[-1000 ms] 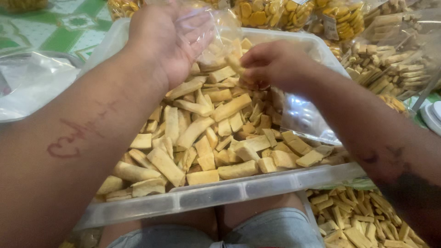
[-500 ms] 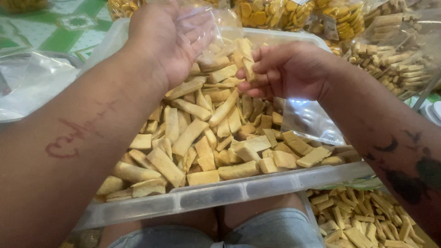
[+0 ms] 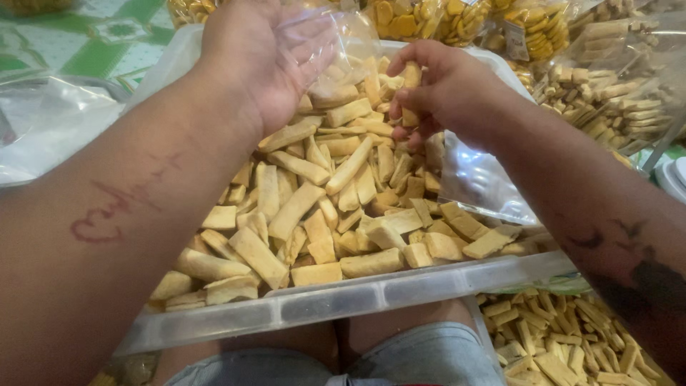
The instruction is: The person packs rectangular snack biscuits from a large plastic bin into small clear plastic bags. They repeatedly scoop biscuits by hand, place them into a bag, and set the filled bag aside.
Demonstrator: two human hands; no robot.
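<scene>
Left hand [image 3: 268,61] pinches the clear bag [image 3: 336,36] open above the tray [image 3: 343,300]. Right hand [image 3: 443,89], grip closed on crackers [image 3: 409,78], beside bag mouth. Best fed in lengthwise, bag held wide.

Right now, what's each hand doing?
Left hand: closed on the clear plastic bag.
Right hand: closed, pinching fried snack sticks.

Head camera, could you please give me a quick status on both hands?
Left hand holding clear plastic bag open. Right hand pinching biscuit sticks above the clear tub. Nothing blocking between them.
</scene>
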